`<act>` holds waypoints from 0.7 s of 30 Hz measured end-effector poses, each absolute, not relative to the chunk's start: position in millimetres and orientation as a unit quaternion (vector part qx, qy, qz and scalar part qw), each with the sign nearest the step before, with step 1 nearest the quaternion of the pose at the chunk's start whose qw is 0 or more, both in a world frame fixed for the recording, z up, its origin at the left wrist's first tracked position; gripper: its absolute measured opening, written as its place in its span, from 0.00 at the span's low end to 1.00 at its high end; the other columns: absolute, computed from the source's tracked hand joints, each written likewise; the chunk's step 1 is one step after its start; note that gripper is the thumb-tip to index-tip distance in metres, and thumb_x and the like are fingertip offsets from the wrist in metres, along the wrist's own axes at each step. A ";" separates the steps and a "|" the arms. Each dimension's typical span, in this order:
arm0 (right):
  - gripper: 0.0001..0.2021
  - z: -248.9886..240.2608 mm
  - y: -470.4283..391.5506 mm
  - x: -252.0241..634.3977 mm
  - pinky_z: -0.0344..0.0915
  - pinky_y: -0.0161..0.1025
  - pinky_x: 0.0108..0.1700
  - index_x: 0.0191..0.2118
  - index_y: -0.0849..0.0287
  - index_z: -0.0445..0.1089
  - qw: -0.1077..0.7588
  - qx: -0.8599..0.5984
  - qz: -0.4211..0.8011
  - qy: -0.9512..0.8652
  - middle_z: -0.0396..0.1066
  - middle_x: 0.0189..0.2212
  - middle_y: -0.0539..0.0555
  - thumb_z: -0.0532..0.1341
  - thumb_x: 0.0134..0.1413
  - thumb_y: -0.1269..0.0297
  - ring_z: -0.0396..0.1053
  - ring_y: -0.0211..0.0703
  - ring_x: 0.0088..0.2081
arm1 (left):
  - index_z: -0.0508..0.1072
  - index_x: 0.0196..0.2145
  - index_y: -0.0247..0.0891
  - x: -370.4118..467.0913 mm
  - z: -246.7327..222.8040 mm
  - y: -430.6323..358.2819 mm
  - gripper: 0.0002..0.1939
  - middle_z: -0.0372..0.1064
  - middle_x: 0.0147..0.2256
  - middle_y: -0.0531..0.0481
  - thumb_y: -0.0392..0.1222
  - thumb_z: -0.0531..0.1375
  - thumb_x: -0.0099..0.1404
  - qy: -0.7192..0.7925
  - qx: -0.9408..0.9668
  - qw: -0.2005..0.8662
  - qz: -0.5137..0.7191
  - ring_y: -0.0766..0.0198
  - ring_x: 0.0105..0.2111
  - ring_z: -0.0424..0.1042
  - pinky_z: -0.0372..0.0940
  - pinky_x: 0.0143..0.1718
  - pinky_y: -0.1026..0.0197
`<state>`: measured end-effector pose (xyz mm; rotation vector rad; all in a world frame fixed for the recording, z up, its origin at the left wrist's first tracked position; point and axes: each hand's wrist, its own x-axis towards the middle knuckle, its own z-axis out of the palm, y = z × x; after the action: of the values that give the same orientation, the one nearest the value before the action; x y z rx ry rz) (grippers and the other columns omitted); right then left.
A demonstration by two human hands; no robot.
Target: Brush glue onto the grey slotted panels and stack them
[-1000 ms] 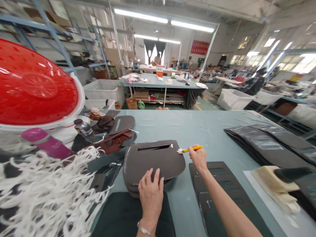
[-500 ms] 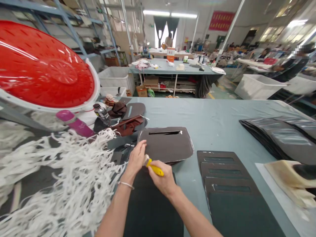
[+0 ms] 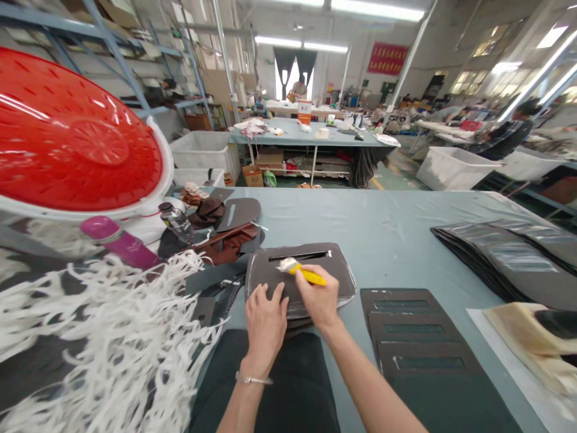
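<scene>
A stack of dark grey panels (image 3: 324,279) lies before me, the top one with a long slot near its far edge and whitish streaks around its rim. My left hand (image 3: 267,316) rests on the panel's near left part, fingers spread and holding nothing. In my right hand (image 3: 319,294) is a brush with a yellow handle (image 3: 312,276), fingers wrapped round it. Its white-coated bristles (image 3: 287,264) point left, just below the slot; whether they touch the panel I cannot tell.
Slotted dark panels (image 3: 406,331) overlap on the right, with a thicker panel pile (image 3: 505,258) beyond. White strips (image 3: 112,343) heap at the left, near a purple bottle (image 3: 119,240), a clear bottle (image 3: 175,221) and a tilted red basin (image 3: 85,138). A tan block (image 3: 532,337) sits at the right.
My right hand has lifted the brush from the panel's near left edge up and right, over its surface near the slot. My left hand has moved from the left edge onto the panel's near part.
</scene>
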<state>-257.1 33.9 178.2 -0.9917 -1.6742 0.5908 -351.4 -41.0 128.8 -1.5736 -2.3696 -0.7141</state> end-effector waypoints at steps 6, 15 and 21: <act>0.11 163.7 74.6 -243.3 0.65 0.35 0.35 0.32 0.58 0.73 0.496 -0.478 0.216 -0.692 0.74 0.28 0.53 0.56 0.52 0.58 0.70 0.41 0.29 | 0.68 0.52 0.46 -354.4 127.8 -40.1 0.18 0.61 0.50 0.40 0.44 0.52 0.65 -0.804 -0.528 0.106 -0.252 0.51 0.53 0.58 0.58 0.51 0.47; 0.09 180.3 72.8 -296.4 0.63 0.33 0.37 0.33 0.57 0.72 0.503 -0.380 0.193 -0.752 0.74 0.31 0.52 0.56 0.53 0.63 0.70 0.39 0.32 | 0.69 0.51 0.45 -353.7 124.5 -37.6 0.17 0.60 0.50 0.40 0.44 0.52 0.65 -0.810 -0.520 0.103 -0.248 0.50 0.53 0.58 0.58 0.50 0.47; 0.09 170.5 111.2 -257.0 0.60 0.33 0.32 0.30 0.58 0.72 0.473 -0.471 0.144 -0.731 0.72 0.25 0.50 0.55 0.52 0.62 0.67 0.38 0.26 | 0.69 0.51 0.47 -358.7 122.2 -38.7 0.18 0.60 0.50 0.41 0.44 0.52 0.65 -0.808 -0.519 0.099 -0.262 0.51 0.51 0.59 0.59 0.48 0.49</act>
<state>-257.0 111.2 170.5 -1.1530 -1.7891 0.3517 -358.7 -38.7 122.2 -1.5355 -2.3886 -0.7748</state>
